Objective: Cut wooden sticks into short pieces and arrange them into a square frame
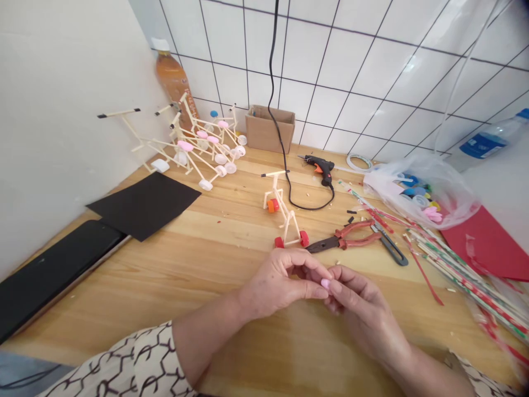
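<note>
My left hand (285,278) and my right hand (367,309) meet above the front of the table. Between their fingertips they pinch a small pink piece (325,283), mostly covered by the fingers. Just beyond my left hand stands a little tricycle model (285,212) built from pale sticks, with red and orange bottle-cap wheels and black-tipped handlebars. Pliers (347,238) with red-orange handles lie close past my fingers, beside a grey utility knife (390,245).
Several stick tricycles (198,143) with pink seats crowd the back left by a tea bottle (171,77). Black paper (144,204), a glue gun (320,166), a cardboard box (270,129), a bag of caps (425,187) and wrapped chopsticks (463,270) surround the work area.
</note>
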`<state>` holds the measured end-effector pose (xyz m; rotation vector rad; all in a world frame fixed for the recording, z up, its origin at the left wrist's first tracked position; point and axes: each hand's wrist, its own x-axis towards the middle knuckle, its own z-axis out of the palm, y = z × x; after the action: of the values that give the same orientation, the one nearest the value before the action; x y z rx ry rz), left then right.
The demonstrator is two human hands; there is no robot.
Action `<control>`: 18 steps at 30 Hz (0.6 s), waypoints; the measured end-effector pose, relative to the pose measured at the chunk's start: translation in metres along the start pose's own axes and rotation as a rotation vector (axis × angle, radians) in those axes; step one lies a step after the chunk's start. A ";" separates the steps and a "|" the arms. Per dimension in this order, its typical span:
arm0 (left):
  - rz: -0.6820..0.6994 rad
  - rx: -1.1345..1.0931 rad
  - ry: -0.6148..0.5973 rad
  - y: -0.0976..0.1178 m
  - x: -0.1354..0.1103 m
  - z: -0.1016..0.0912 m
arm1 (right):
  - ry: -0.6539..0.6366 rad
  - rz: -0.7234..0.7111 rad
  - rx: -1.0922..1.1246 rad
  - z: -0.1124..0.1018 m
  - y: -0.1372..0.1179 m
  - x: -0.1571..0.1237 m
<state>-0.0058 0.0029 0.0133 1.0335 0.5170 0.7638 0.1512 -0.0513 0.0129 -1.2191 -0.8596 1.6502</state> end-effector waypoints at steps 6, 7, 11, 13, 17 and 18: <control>0.173 0.278 0.130 -0.003 -0.002 0.001 | 0.017 0.022 0.017 0.003 -0.001 0.000; 0.180 0.283 0.134 -0.004 -0.002 0.001 | 0.022 0.028 0.026 0.004 -0.001 0.000; 0.119 0.298 0.119 -0.003 -0.002 0.002 | 0.045 0.031 0.063 0.005 -0.002 0.001; 0.092 0.320 0.118 -0.001 -0.003 0.003 | 0.047 0.031 0.069 0.005 -0.002 0.001; 0.122 0.345 0.125 0.001 -0.003 0.002 | 0.013 0.035 0.056 0.004 -0.002 0.002; 0.127 0.346 0.115 0.001 -0.003 0.002 | 0.010 0.035 0.048 0.003 -0.002 0.002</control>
<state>-0.0065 0.0002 0.0146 1.3581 0.7038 0.8684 0.1482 -0.0490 0.0149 -1.2148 -0.7915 1.6820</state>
